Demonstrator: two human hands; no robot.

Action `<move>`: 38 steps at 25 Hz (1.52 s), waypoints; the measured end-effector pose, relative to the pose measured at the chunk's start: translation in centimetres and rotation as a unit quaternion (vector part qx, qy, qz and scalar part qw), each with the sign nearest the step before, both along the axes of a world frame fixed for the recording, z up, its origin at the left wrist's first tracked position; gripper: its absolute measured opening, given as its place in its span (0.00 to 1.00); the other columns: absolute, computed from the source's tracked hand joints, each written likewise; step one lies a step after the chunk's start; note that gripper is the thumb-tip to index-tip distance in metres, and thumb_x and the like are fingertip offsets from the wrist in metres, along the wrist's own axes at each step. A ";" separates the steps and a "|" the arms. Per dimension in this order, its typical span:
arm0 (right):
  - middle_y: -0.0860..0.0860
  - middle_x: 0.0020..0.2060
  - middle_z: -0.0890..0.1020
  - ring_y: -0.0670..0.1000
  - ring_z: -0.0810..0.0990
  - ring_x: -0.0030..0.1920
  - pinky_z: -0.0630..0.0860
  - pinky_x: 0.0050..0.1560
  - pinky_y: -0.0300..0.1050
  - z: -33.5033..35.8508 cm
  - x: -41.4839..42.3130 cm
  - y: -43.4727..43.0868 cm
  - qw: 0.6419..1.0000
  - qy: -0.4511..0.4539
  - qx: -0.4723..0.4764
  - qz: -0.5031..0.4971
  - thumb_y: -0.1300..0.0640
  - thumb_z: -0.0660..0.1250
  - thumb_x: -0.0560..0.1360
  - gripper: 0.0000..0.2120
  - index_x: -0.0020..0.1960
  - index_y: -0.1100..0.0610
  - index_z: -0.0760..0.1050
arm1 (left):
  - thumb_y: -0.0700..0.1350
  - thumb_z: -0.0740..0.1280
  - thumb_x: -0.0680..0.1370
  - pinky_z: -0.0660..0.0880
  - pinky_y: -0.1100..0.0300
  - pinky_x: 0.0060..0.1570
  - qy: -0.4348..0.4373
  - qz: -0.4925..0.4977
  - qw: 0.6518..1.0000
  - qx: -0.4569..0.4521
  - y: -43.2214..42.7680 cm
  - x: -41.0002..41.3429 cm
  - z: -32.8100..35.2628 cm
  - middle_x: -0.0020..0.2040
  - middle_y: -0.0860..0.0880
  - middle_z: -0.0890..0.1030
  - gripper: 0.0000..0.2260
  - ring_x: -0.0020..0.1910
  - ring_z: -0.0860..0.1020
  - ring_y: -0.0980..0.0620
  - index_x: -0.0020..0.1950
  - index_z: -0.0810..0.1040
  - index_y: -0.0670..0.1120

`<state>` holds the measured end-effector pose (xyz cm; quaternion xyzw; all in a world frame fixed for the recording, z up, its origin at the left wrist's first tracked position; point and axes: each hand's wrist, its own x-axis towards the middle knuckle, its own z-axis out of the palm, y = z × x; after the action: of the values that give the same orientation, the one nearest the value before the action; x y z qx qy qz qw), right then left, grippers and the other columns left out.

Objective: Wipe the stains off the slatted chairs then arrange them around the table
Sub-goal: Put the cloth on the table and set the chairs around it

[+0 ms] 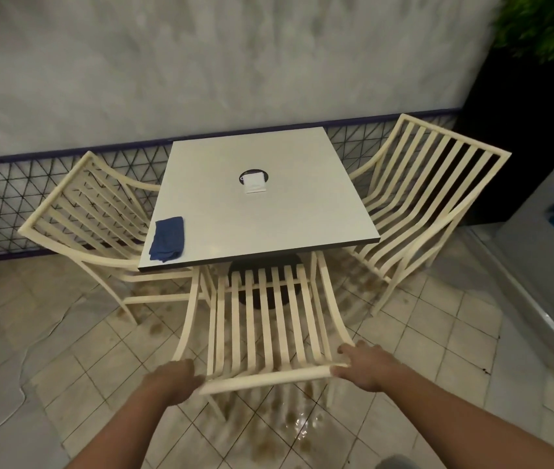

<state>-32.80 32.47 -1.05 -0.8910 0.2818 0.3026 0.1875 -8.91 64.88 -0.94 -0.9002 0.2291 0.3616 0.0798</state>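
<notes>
A cream slatted chair (270, 319) stands right in front of me, its seat partly under the near edge of the square white table (269, 211). My left hand (176, 379) grips the left end of its top rail, and my right hand (362, 365) grips the right end. A second slatted chair (89, 211) sits at the table's left side and a third slatted chair (427, 198) at its right. A folded blue cloth (167, 238) lies on the table's near left corner.
A white napkin holder (254, 182) sits on a dark disc mid-table. Behind the table runs a grey wall with a black wire-mesh panel (5, 204). A dark planter with greenery (522, 137) stands back right. The tiled floor (438, 333) shows brown stains and a wet patch.
</notes>
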 end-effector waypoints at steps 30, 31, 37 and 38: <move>0.52 0.61 0.78 0.54 0.76 0.62 0.72 0.64 0.50 1.2 -5.7 -59.7 0.947 -0.152 0.127 -0.253 0.54 0.61 0.84 0.11 0.64 0.52 0.75 | 0.55 0.62 0.82 0.77 0.51 0.60 0.078 0.015 0.962 -0.262 -67.5 -8.7 -0.7 0.59 0.47 0.82 0.16 0.57 0.80 0.48 0.64 0.78 0.47; 0.52 0.60 0.79 0.54 0.76 0.61 0.73 0.63 0.50 0.4 -4.5 -61.3 0.948 -0.148 0.127 -0.252 0.53 0.62 0.83 0.10 0.63 0.50 0.76 | 0.55 0.62 0.82 0.76 0.51 0.61 0.084 0.023 0.961 -0.264 -69.1 -7.3 -1.5 0.60 0.47 0.82 0.17 0.58 0.79 0.47 0.65 0.78 0.47; 0.53 0.54 0.80 0.56 0.79 0.55 0.77 0.59 0.55 -1.8 4.0 -70.4 0.967 -0.082 0.090 -0.222 0.56 0.63 0.82 0.08 0.60 0.54 0.76 | 0.53 0.63 0.83 0.77 0.54 0.56 0.130 0.053 0.960 -0.243 -78.7 -0.2 -5.4 0.56 0.49 0.82 0.12 0.54 0.79 0.50 0.60 0.79 0.48; 0.52 0.52 0.79 0.56 0.79 0.55 0.77 0.59 0.54 -1.8 5.0 -72.0 0.970 -0.073 0.081 -0.218 0.56 0.62 0.82 0.08 0.59 0.55 0.76 | 0.52 0.63 0.83 0.78 0.52 0.57 0.146 0.080 0.955 -0.245 -80.1 0.6 -5.8 0.54 0.48 0.82 0.11 0.53 0.80 0.50 0.58 0.80 0.47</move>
<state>-27.77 -39.50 -2.85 -0.8098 0.4290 0.2106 0.3403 -8.27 -15.19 -6.73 -0.8450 0.2471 0.4270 -0.2063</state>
